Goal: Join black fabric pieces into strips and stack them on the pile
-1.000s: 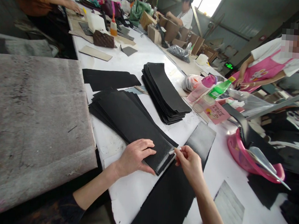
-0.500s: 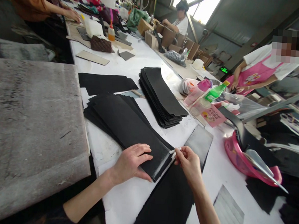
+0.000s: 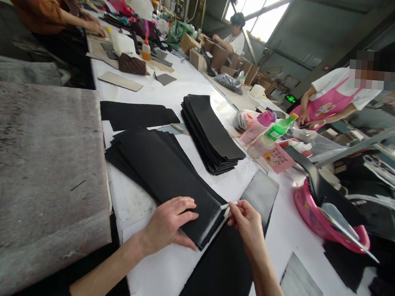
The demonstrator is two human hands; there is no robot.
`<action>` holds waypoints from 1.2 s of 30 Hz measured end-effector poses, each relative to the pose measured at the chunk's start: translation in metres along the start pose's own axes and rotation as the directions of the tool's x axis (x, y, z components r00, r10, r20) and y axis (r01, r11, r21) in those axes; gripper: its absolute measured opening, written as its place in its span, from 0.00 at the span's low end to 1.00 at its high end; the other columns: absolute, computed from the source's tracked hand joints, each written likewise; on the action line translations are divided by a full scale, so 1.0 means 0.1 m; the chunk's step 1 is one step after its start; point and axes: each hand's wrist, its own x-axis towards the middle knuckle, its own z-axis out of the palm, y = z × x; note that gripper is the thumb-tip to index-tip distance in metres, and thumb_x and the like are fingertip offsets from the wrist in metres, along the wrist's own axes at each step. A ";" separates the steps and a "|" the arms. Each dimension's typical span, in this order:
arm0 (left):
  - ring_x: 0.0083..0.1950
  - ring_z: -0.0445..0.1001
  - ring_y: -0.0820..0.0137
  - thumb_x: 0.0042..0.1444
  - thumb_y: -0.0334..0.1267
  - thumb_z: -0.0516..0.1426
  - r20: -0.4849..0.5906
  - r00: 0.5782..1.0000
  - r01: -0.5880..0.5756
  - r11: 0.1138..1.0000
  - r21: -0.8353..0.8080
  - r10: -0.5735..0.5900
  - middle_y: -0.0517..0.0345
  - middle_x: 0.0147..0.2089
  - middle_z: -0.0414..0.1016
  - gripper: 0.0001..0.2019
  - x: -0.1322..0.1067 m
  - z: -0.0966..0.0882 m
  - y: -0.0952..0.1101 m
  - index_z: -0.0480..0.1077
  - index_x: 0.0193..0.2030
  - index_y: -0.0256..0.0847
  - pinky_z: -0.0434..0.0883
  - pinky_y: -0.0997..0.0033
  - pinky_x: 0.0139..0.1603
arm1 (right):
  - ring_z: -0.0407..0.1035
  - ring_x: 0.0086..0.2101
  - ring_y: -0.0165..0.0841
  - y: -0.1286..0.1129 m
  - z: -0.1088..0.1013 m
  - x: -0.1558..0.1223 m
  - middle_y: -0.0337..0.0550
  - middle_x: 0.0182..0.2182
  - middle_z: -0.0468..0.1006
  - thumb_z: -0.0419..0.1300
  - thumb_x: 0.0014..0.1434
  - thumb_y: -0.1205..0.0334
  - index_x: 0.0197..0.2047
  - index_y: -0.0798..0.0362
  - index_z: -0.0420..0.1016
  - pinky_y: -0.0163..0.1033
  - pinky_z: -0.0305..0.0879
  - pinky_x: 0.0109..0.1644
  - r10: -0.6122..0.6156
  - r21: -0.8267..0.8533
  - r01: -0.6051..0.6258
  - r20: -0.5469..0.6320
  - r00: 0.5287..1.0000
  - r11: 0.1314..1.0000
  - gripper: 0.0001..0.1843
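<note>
Left hand (image 3: 167,221) lies flat with fingers spread, pressing the near end of the top strip (image 3: 161,168) of a fanned black pile on the table (image 3: 174,265). Right hand (image 3: 246,221) is closed, pinching a white stick (image 3: 226,207) whose tip meets the strip's pale-smeared end edge. A black sheet (image 3: 222,268) lies under that hand. A second pile (image 3: 212,133) sits beyond, a pink basin (image 3: 329,217) to the right and a grey slab (image 3: 39,163) to the left.
</note>
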 end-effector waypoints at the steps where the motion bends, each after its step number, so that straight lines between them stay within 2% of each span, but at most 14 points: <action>1: 0.56 0.71 0.57 0.42 0.65 0.61 -0.002 1.000 0.001 1.000 -0.001 -0.001 0.48 0.50 0.74 0.32 0.00 0.00 0.00 0.74 0.45 0.39 0.69 0.55 0.57 | 0.64 0.18 0.26 -0.02 0.01 -0.05 0.36 0.21 0.72 0.63 0.53 0.43 0.31 0.53 0.67 0.31 0.53 0.20 0.027 0.009 -0.028 0.062 0.998 1.000 0.21; 3: 0.56 0.70 0.57 0.42 0.65 0.61 0.003 1.000 0.006 1.000 0.000 -0.006 0.48 0.50 0.74 0.32 0.00 0.00 0.00 0.74 0.45 0.39 0.69 0.56 0.58 | 0.64 0.17 0.26 -0.03 0.05 -0.15 0.35 0.20 0.72 0.63 0.54 0.44 0.30 0.53 0.66 0.31 0.54 0.20 0.082 -0.008 -0.082 0.204 0.976 0.997 0.20; 5: 0.57 0.70 0.57 0.42 0.65 0.61 0.015 1.000 0.011 1.000 0.001 -0.011 0.48 0.50 0.74 0.33 -0.01 0.00 0.00 0.73 0.46 0.39 0.69 0.55 0.58 | 0.63 0.17 0.26 0.01 0.07 -0.17 0.35 0.19 0.71 0.62 0.55 0.44 0.29 0.53 0.66 0.31 0.55 0.21 0.094 -0.052 -0.084 0.256 0.962 0.995 0.20; 7: 0.57 0.70 0.57 0.42 0.65 0.61 0.027 1.000 0.012 1.000 0.002 -0.012 0.48 0.51 0.74 0.33 -0.01 0.00 -0.01 0.73 0.46 0.40 0.68 0.55 0.59 | 0.64 0.17 0.26 0.07 0.05 -0.09 0.35 0.20 0.72 0.62 0.55 0.45 0.29 0.53 0.66 0.32 0.56 0.22 0.049 -0.085 -0.034 0.187 0.981 0.996 0.19; 9: 0.57 0.70 0.57 0.42 0.65 0.61 0.021 1.000 0.007 1.000 0.003 -0.007 0.48 0.51 0.74 0.33 -0.01 0.00 -0.01 0.73 0.46 0.40 0.68 0.55 0.59 | 0.64 0.18 0.27 0.11 0.00 0.06 0.36 0.20 0.72 0.62 0.55 0.44 0.30 0.53 0.66 0.32 0.57 0.24 -0.016 -0.112 0.020 0.044 0.999 0.994 0.19; 12: 0.56 0.71 0.56 0.42 0.65 0.61 -0.002 1.000 -0.002 1.000 0.007 0.002 0.47 0.50 0.74 0.33 -0.01 0.00 0.00 0.74 0.45 0.39 0.70 0.54 0.58 | 0.64 0.19 0.28 0.09 -0.05 0.18 0.37 0.21 0.73 0.62 0.55 0.44 0.30 0.53 0.67 0.33 0.58 0.25 -0.072 -0.118 0.062 -0.084 0.994 0.991 0.20; 18: 0.56 0.71 0.56 0.41 0.66 0.61 0.009 1.000 0.004 1.000 0.007 -0.004 0.47 0.50 0.74 0.33 0.00 0.01 -0.01 0.74 0.46 0.40 0.69 0.55 0.58 | 0.65 0.18 0.28 0.04 -0.04 0.04 0.36 0.21 0.73 0.61 0.56 0.43 0.31 0.52 0.67 0.33 0.57 0.23 0.007 -0.120 0.008 0.126 0.992 0.993 0.19; 21: 0.56 0.70 0.56 0.41 0.66 0.61 0.015 1.000 0.006 1.000 0.009 -0.006 0.47 0.50 0.74 0.34 0.00 0.02 -0.01 0.74 0.46 0.39 0.69 0.55 0.59 | 0.66 0.19 0.29 0.08 -0.04 0.10 0.37 0.21 0.74 0.61 0.56 0.44 0.31 0.52 0.67 0.34 0.59 0.25 -0.043 -0.181 0.048 0.030 0.999 0.982 0.19; 24: 0.55 0.71 0.57 0.41 0.66 0.60 -0.008 1.000 -0.002 1.000 0.008 0.002 0.47 0.50 0.74 0.34 0.00 0.02 -0.01 0.74 0.45 0.39 0.70 0.55 0.58 | 0.66 0.19 0.29 0.06 -0.04 0.14 0.37 0.22 0.74 0.61 0.55 0.43 0.31 0.52 0.67 0.33 0.59 0.25 -0.084 -0.135 0.073 -0.078 0.993 0.988 0.20; 27: 0.55 0.72 0.56 0.42 0.66 0.60 -0.019 1.000 -0.005 1.000 0.007 0.005 0.47 0.49 0.75 0.33 0.00 0.01 -0.01 0.75 0.45 0.39 0.71 0.55 0.57 | 0.65 0.19 0.28 0.01 -0.01 0.07 0.36 0.22 0.73 0.60 0.56 0.43 0.32 0.52 0.67 0.33 0.58 0.24 -0.029 -0.078 0.032 0.042 0.999 0.996 0.19; 29: 0.56 0.71 0.56 0.43 0.66 0.60 -0.005 1.000 -0.001 1.000 0.005 0.001 0.47 0.49 0.75 0.33 0.00 0.01 -0.01 0.74 0.45 0.40 0.70 0.54 0.57 | 0.66 0.19 0.29 0.00 0.01 0.02 0.36 0.22 0.73 0.60 0.57 0.43 0.32 0.52 0.67 0.33 0.59 0.24 -0.009 -0.125 0.024 0.113 0.994 0.992 0.19; 32: 0.56 0.71 0.56 0.43 0.65 0.60 0.010 1.000 0.003 1.000 -0.001 -0.003 0.47 0.50 0.74 0.33 -0.01 0.01 -0.02 0.74 0.46 0.39 0.70 0.54 0.58 | 0.67 0.20 0.30 -0.01 0.02 0.00 0.38 0.22 0.74 0.60 0.57 0.44 0.32 0.52 0.68 0.35 0.61 0.26 -0.095 -0.271 0.083 -0.032 0.995 0.959 0.19; 34: 0.56 0.70 0.56 0.43 0.65 0.60 0.014 1.000 0.005 1.000 -0.003 -0.005 0.47 0.50 0.74 0.33 -0.01 0.01 -0.02 0.74 0.46 0.39 0.69 0.54 0.58 | 0.67 0.20 0.30 -0.04 0.04 -0.03 0.38 0.22 0.75 0.59 0.58 0.44 0.33 0.52 0.68 0.35 0.62 0.27 -0.142 -0.292 0.101 -0.123 0.982 0.951 0.19; 36: 0.57 0.70 0.57 0.43 0.66 0.60 0.021 1.000 0.014 1.000 -0.006 -0.014 0.48 0.50 0.74 0.33 -0.01 0.00 -0.01 0.74 0.45 0.40 0.69 0.54 0.59 | 0.67 0.20 0.30 -0.09 0.09 -0.13 0.37 0.22 0.74 0.59 0.58 0.44 0.34 0.52 0.68 0.34 0.62 0.26 -0.102 -0.220 0.091 -0.039 0.994 0.971 0.18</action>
